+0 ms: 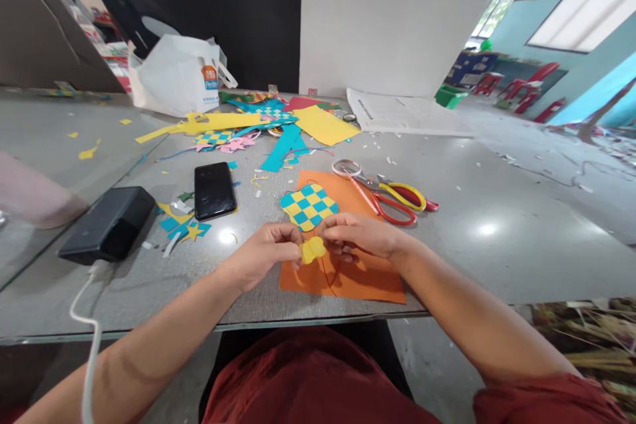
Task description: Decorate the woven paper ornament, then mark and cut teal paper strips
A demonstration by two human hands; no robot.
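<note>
A small yellow paper cutout (313, 250) with rounded lobes is between my hands, above a sheet of orange paper (368, 281). My left hand (271, 252) pinches its left edge between thumb and fingers. The fingertips of my right hand (360, 235) are closed at its upper right edge. Just beyond my fingers lies a blue-and-yellow checkered woven paper piece (309, 207), with a scalloped outline. A thin dark red thread (326, 270) runs down the orange paper below the cutout.
Scissors with red and yellow handles (405, 199) lie at right. Leftward are a black phone (214, 191), paper scraps (183, 225) and a black power adapter (109, 222) with a white cable (82, 318). Farther back are coloured paper strips (283, 146), a white plastic bag (173, 76) and newspaper (397, 112).
</note>
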